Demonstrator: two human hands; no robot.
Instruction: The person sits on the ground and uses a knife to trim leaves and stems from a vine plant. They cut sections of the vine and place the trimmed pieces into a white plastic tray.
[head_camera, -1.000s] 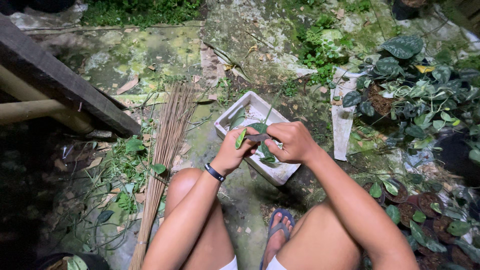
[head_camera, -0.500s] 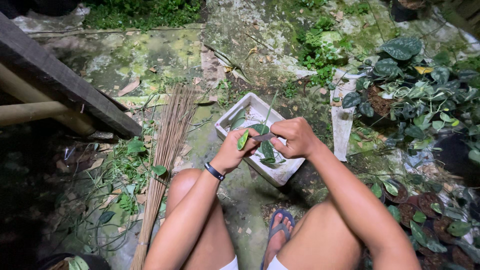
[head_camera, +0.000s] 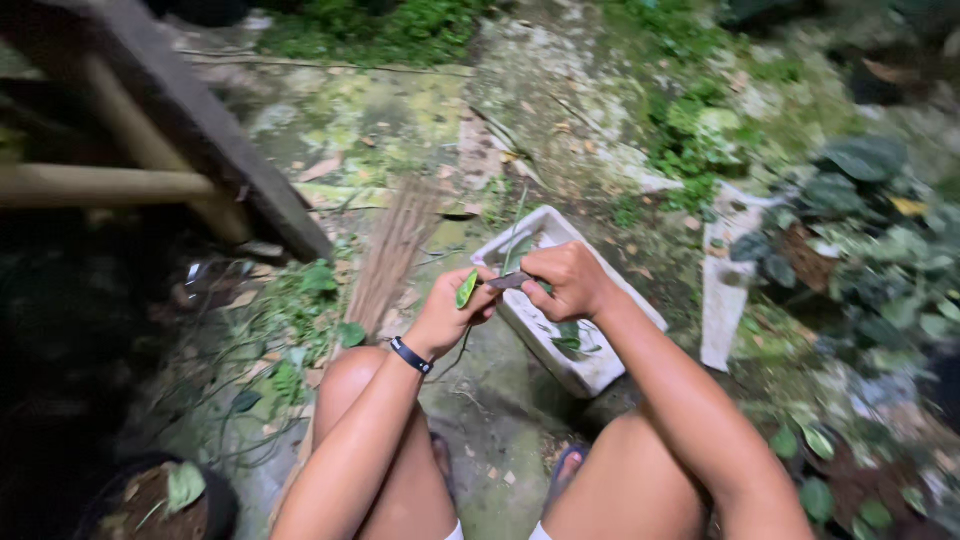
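Our left hand (head_camera: 447, 318), wearing a dark band (head_camera: 411, 356) at the wrist, is closed around a small green leaf cutting (head_camera: 467, 289), pinching it between thumb and fingers so that the leaf stands nearly upright above the knuckles; a thin stem (head_camera: 462, 350) hangs down below the hand. Our right hand (head_camera: 567, 281) is curled in a fist around a short dark blade-like tool (head_camera: 508, 282), whose tip points left and meets the cutting just beside the left thumb. Both hands are held together above the near-left corner of a white rectangular foam box (head_camera: 592, 372), which lies tilted on the ground and contains several green leaves (head_camera: 568, 336). Directly left of the hands we see a bundle of thin brown sticks (head_camera: 392, 255), lying lengthwise from our left knee toward the mossy stone ground (head_camera: 380, 110). A flat white foam slab (head_camera: 723, 290) lies to the right of the box, well apart from it, beside a cluster of dark green potted plants (head_camera: 870, 230). At upper left, a dark wooden plank (head_camera: 200, 140) rests over pale bamboo poles (head_camera: 100, 185). A dark pot with soil and one leaf (head_camera: 170, 495) sits at lower left.
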